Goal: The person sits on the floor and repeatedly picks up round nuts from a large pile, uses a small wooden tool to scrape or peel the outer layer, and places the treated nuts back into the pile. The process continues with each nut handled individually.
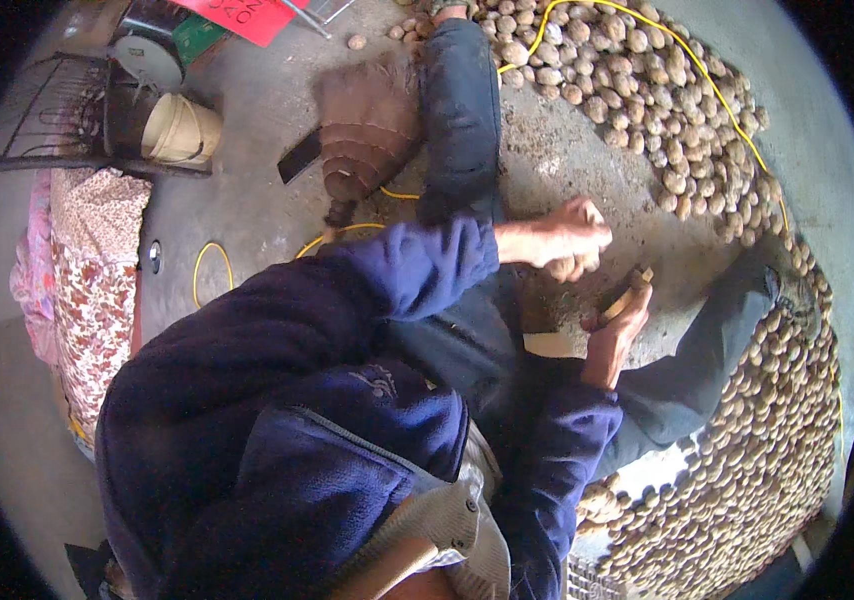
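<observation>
My left hand is closed around a brownish lump, which looks like a tuber or root; its exact kind is unclear. Lower and to the right, my right hand grips a narrow, pale yellowish tool, perhaps a knife or its handle; the fingers hide part of it. A gap separates the two hands. Beneath them lies the concrete floor, scattered with dirt and small crumbs. A pale flat piece shows beside my right wrist.
Rounded brown lumps lie spread at the upper right, and a dense mass of them at the lower right. A yellow cord crosses them. A brown quilted cloth, a cream bucket and a black rack are at the upper left.
</observation>
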The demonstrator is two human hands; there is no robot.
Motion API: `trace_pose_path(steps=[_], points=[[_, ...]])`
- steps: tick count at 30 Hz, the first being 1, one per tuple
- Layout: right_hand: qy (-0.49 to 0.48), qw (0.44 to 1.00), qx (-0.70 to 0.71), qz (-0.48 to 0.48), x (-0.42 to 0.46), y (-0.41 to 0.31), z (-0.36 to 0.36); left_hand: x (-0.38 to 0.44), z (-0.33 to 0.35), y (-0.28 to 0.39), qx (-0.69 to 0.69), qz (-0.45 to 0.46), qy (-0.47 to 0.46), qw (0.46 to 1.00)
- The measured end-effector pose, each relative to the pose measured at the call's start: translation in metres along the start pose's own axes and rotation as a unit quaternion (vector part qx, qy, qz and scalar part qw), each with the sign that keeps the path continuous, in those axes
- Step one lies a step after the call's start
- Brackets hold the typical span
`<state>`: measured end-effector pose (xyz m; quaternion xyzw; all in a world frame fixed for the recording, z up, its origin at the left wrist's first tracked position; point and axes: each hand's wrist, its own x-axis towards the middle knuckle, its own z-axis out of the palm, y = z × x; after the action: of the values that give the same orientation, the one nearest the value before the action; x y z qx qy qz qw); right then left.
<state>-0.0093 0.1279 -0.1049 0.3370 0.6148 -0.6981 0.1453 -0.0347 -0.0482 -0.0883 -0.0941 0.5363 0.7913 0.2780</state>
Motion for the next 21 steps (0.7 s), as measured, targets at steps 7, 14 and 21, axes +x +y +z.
trace_pose_path(steps=[7,14,21], points=[[-0.013,0.999,-0.034,-0.026,0.004,0.002,-0.003,0.078,-0.107,0.022,0.09,0.105,0.13,0.982],[-0.046,0.995,-0.082,-0.046,0.03,0.025,-0.013,0.155,-0.125,0.051,0.645,0.122,0.282,0.7],[-0.013,0.995,-0.093,0.016,0.016,0.017,0.006,0.201,-0.112,0.069,0.681,0.205,0.226,0.666]])
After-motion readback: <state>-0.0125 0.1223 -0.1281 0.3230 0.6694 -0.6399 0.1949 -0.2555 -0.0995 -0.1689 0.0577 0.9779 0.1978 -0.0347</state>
